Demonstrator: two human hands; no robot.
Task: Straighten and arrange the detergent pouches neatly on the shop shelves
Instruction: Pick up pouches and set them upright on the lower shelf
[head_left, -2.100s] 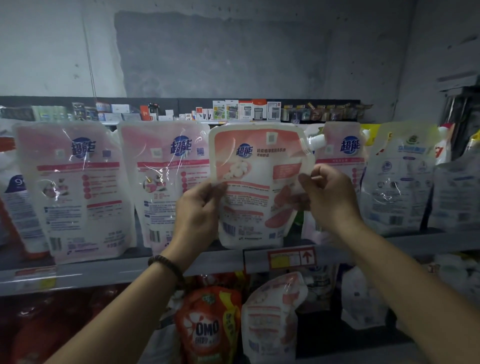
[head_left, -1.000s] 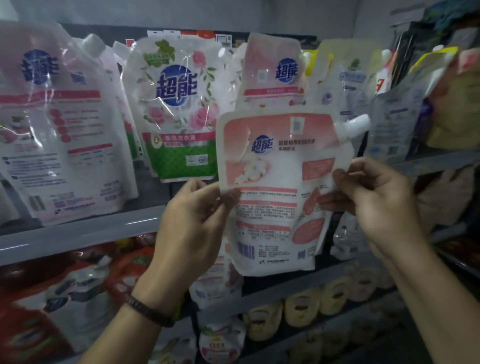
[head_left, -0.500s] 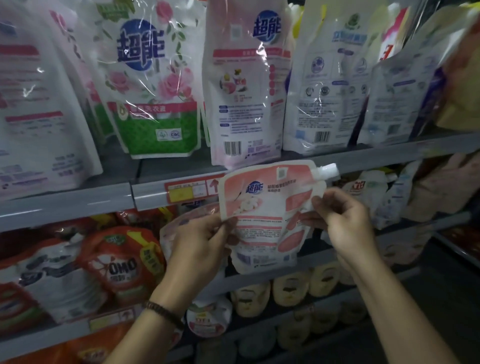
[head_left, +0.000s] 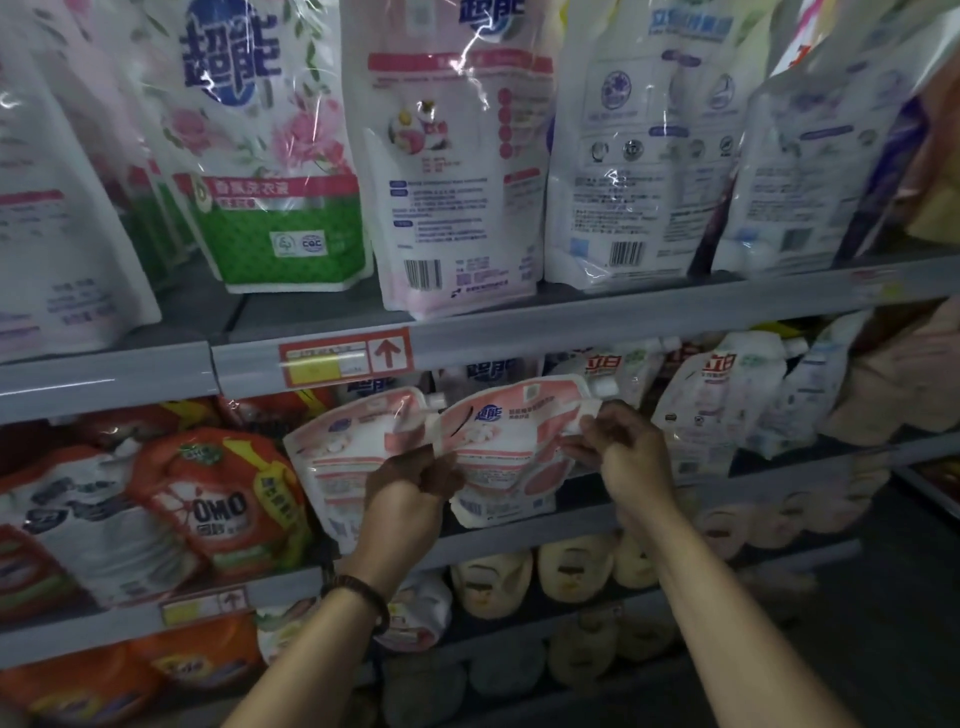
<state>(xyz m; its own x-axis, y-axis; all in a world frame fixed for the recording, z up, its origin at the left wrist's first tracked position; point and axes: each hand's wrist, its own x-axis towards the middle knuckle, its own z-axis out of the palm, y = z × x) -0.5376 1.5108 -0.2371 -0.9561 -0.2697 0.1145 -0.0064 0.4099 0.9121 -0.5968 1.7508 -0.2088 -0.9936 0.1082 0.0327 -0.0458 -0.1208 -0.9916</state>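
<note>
Hands (head_left: 410, 488) (head_left: 623, 447) on pouch (head_left: 511, 439) side edges

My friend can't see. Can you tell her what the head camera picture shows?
A left hand and a right hand pinch the sides of a pink and white pouch, holding it upright at the middle shelf beside a matching pouch. Bigger pouches stand on the shelf above, and orange bags sit further left.

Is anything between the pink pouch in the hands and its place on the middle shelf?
Nothing visible in front. The pink pouch is at the shelf edge, beside its twin; pouches behind may limit depth.
</note>
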